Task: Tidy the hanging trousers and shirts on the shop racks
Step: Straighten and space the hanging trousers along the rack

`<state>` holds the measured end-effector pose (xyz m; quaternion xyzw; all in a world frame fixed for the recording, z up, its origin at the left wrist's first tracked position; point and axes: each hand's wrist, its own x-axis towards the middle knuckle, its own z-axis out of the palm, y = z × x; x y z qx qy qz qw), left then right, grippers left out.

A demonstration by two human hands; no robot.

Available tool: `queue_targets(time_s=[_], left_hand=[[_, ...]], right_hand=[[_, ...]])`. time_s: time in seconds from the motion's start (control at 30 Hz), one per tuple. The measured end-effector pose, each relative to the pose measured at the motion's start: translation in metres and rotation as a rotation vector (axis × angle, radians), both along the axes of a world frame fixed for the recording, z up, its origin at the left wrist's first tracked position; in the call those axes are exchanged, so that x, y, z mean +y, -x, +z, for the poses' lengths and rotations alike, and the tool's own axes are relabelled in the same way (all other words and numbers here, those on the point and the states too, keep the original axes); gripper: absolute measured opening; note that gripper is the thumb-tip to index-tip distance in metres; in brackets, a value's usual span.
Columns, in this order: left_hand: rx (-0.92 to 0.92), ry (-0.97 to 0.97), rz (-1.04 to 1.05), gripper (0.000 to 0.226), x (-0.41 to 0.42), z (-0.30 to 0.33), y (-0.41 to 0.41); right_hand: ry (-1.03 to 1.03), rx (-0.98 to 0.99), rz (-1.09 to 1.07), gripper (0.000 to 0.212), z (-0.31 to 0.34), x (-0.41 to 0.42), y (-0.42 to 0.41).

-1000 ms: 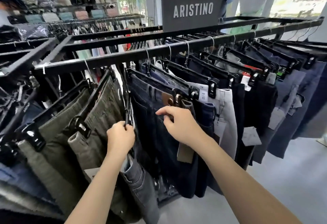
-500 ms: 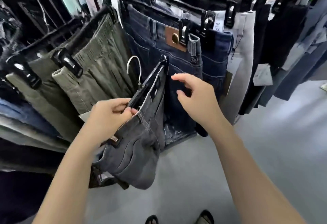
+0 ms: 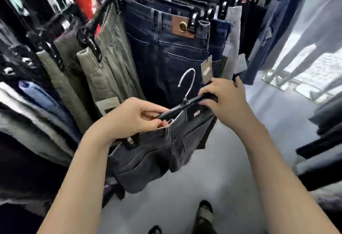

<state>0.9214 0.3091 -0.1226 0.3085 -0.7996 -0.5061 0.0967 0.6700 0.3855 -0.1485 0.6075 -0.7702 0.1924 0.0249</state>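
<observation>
Left hand (image 3: 129, 117): grip curled round one end of the black clip hanger (image 3: 187, 104).
Right hand (image 3: 224, 102): grip curled round the other end.
Grey jeans (image 3: 157, 152): clipped to hanger, held off the rack.
Labels: brown patch (image 3: 182, 27) on hanging dark jeans (image 3: 166, 56); writing unreadable.

Bare forearms (image 3: 277, 159) (dark sandals (image 3: 204, 215))

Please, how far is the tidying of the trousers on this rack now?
Done: the blue jeans and green trousers hang clipped in a row. In hand: both hands, left and right, hold the hanger with grey jeans off the rack. Left: hanging it back.
</observation>
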Motion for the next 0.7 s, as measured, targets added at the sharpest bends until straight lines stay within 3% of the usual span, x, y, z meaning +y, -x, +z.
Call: queue_targets(time_s=[0.17, 0.23, 0.43, 0.53, 0.7], left_hand=[[-0.059, 0.385, -0.037, 0.024, -0.024, -0.011, 0.029], [-0.034, 0.501, 0.026, 0.033, -0.032, -0.017, 0.04], [0.101, 0.363, 0.303, 0.091, -0.043, -0.042, 0.065], [0.218, 0.221, 0.323, 0.088, -0.04, -0.049, 0.074], [0.305, 0.187, 0.276, 0.079, -0.035, -0.039, 0.088]], right_hand=[[-0.041, 0.006, -0.191, 0.012, 0.022, 0.058, 0.026], [-0.008, 0.002, -0.278, 0.009, 0.027, 0.079, 0.031], [0.002, 0.015, -0.595, 0.021, 0.049, 0.126, 0.041], [0.087, -0.12, -0.63, 0.026, 0.057, 0.135, 0.039], [0.193, -0.344, -0.652, 0.036, 0.067, 0.134, 0.032]])
